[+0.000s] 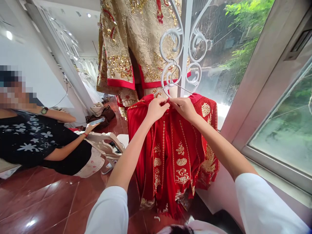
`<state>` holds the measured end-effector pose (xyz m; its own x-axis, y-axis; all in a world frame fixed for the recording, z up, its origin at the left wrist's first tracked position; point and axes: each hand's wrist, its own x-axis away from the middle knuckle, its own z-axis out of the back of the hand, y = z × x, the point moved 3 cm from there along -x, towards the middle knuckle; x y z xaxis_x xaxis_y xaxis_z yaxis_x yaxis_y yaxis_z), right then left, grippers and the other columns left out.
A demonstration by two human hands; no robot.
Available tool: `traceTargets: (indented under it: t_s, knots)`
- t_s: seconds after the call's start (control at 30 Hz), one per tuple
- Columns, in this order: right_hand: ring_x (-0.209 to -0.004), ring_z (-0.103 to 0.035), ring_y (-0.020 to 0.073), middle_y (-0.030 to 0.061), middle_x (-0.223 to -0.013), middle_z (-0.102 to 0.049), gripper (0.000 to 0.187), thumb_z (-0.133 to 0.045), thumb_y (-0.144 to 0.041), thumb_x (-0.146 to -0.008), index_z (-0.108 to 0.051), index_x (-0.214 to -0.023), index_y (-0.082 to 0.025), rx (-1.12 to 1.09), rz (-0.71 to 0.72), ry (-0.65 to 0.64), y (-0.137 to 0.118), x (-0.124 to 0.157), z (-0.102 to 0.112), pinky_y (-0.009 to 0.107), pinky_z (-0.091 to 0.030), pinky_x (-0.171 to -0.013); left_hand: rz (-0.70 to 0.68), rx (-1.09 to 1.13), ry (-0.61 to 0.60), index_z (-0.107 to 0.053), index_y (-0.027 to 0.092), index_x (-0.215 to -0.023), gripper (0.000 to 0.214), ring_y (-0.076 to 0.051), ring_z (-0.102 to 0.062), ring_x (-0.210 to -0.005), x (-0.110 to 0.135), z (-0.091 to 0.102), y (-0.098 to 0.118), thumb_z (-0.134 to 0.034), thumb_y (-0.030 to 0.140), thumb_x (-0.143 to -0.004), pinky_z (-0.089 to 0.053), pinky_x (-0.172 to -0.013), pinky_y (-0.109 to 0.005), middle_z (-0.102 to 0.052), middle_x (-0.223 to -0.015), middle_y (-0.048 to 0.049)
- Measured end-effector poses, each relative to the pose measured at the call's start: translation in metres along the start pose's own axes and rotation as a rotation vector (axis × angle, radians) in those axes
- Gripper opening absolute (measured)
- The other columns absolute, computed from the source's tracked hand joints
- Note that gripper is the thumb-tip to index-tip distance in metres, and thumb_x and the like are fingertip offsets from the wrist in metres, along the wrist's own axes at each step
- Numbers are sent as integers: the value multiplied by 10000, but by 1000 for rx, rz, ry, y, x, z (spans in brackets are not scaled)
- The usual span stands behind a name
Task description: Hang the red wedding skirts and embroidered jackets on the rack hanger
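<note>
A red garment with gold embroidery (181, 152) hangs from a thin wire hanger (179, 86), which is hooked on a white scrollwork stand (170, 35). At its top edge, near the middle, my left hand (158, 109) pinches the red fabric. Close beside it, my right hand (184, 109) grips the same edge, and the fingertips of both hands nearly meet. Just what lies between the fingertips is too small to make out. Behind hangs a cream and gold beaded jacket (151, 48) with red trim.
To the left, a person in a black printed shirt (36, 139) holds a phone (97, 121) beside a white chair (107, 143). A window (226, 48) with a sill borders the right side. Bags (103, 113) lie on the red tiled floor (48, 195) further back.
</note>
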<state>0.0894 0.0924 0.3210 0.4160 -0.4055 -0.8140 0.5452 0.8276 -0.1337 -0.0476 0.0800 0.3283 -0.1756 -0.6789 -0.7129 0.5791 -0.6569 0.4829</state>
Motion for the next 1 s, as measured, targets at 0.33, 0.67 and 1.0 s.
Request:
traceTargets:
  t_s: [0.33,0.67,1.0]
  knots:
    - [-569,-449,127,31,-617,-550,71,-505,-116,-686,-557,-717,-153,281,-278,37,5,12,23,255,-297,-559,-75,-382,248,-395,178,-517,220,-185,-497,-824,26,20,4,-529,142,-688,-378,-624,-277,-548,-801,-46]
    - [-384,-342,49,-47,-583,-495,51,-461,-195,-738,-411,-739,-206,-899,-622,114,6,10,3,203,-274,-393,227,630,209,-397,183,-535,195,-69,-403,-401,19,2,-10,-547,148,-654,-279,-400,-181,-461,-459,49]
    - [-657,-530,154,2,-707,-576,357,-544,-171,-673,-518,-1028,-204,30,-383,422,0,29,26,307,-417,-621,59,457,330,-415,174,-648,159,-34,-365,-490,27,3,-16,-540,77,-627,-285,-471,-153,-454,-616,57]
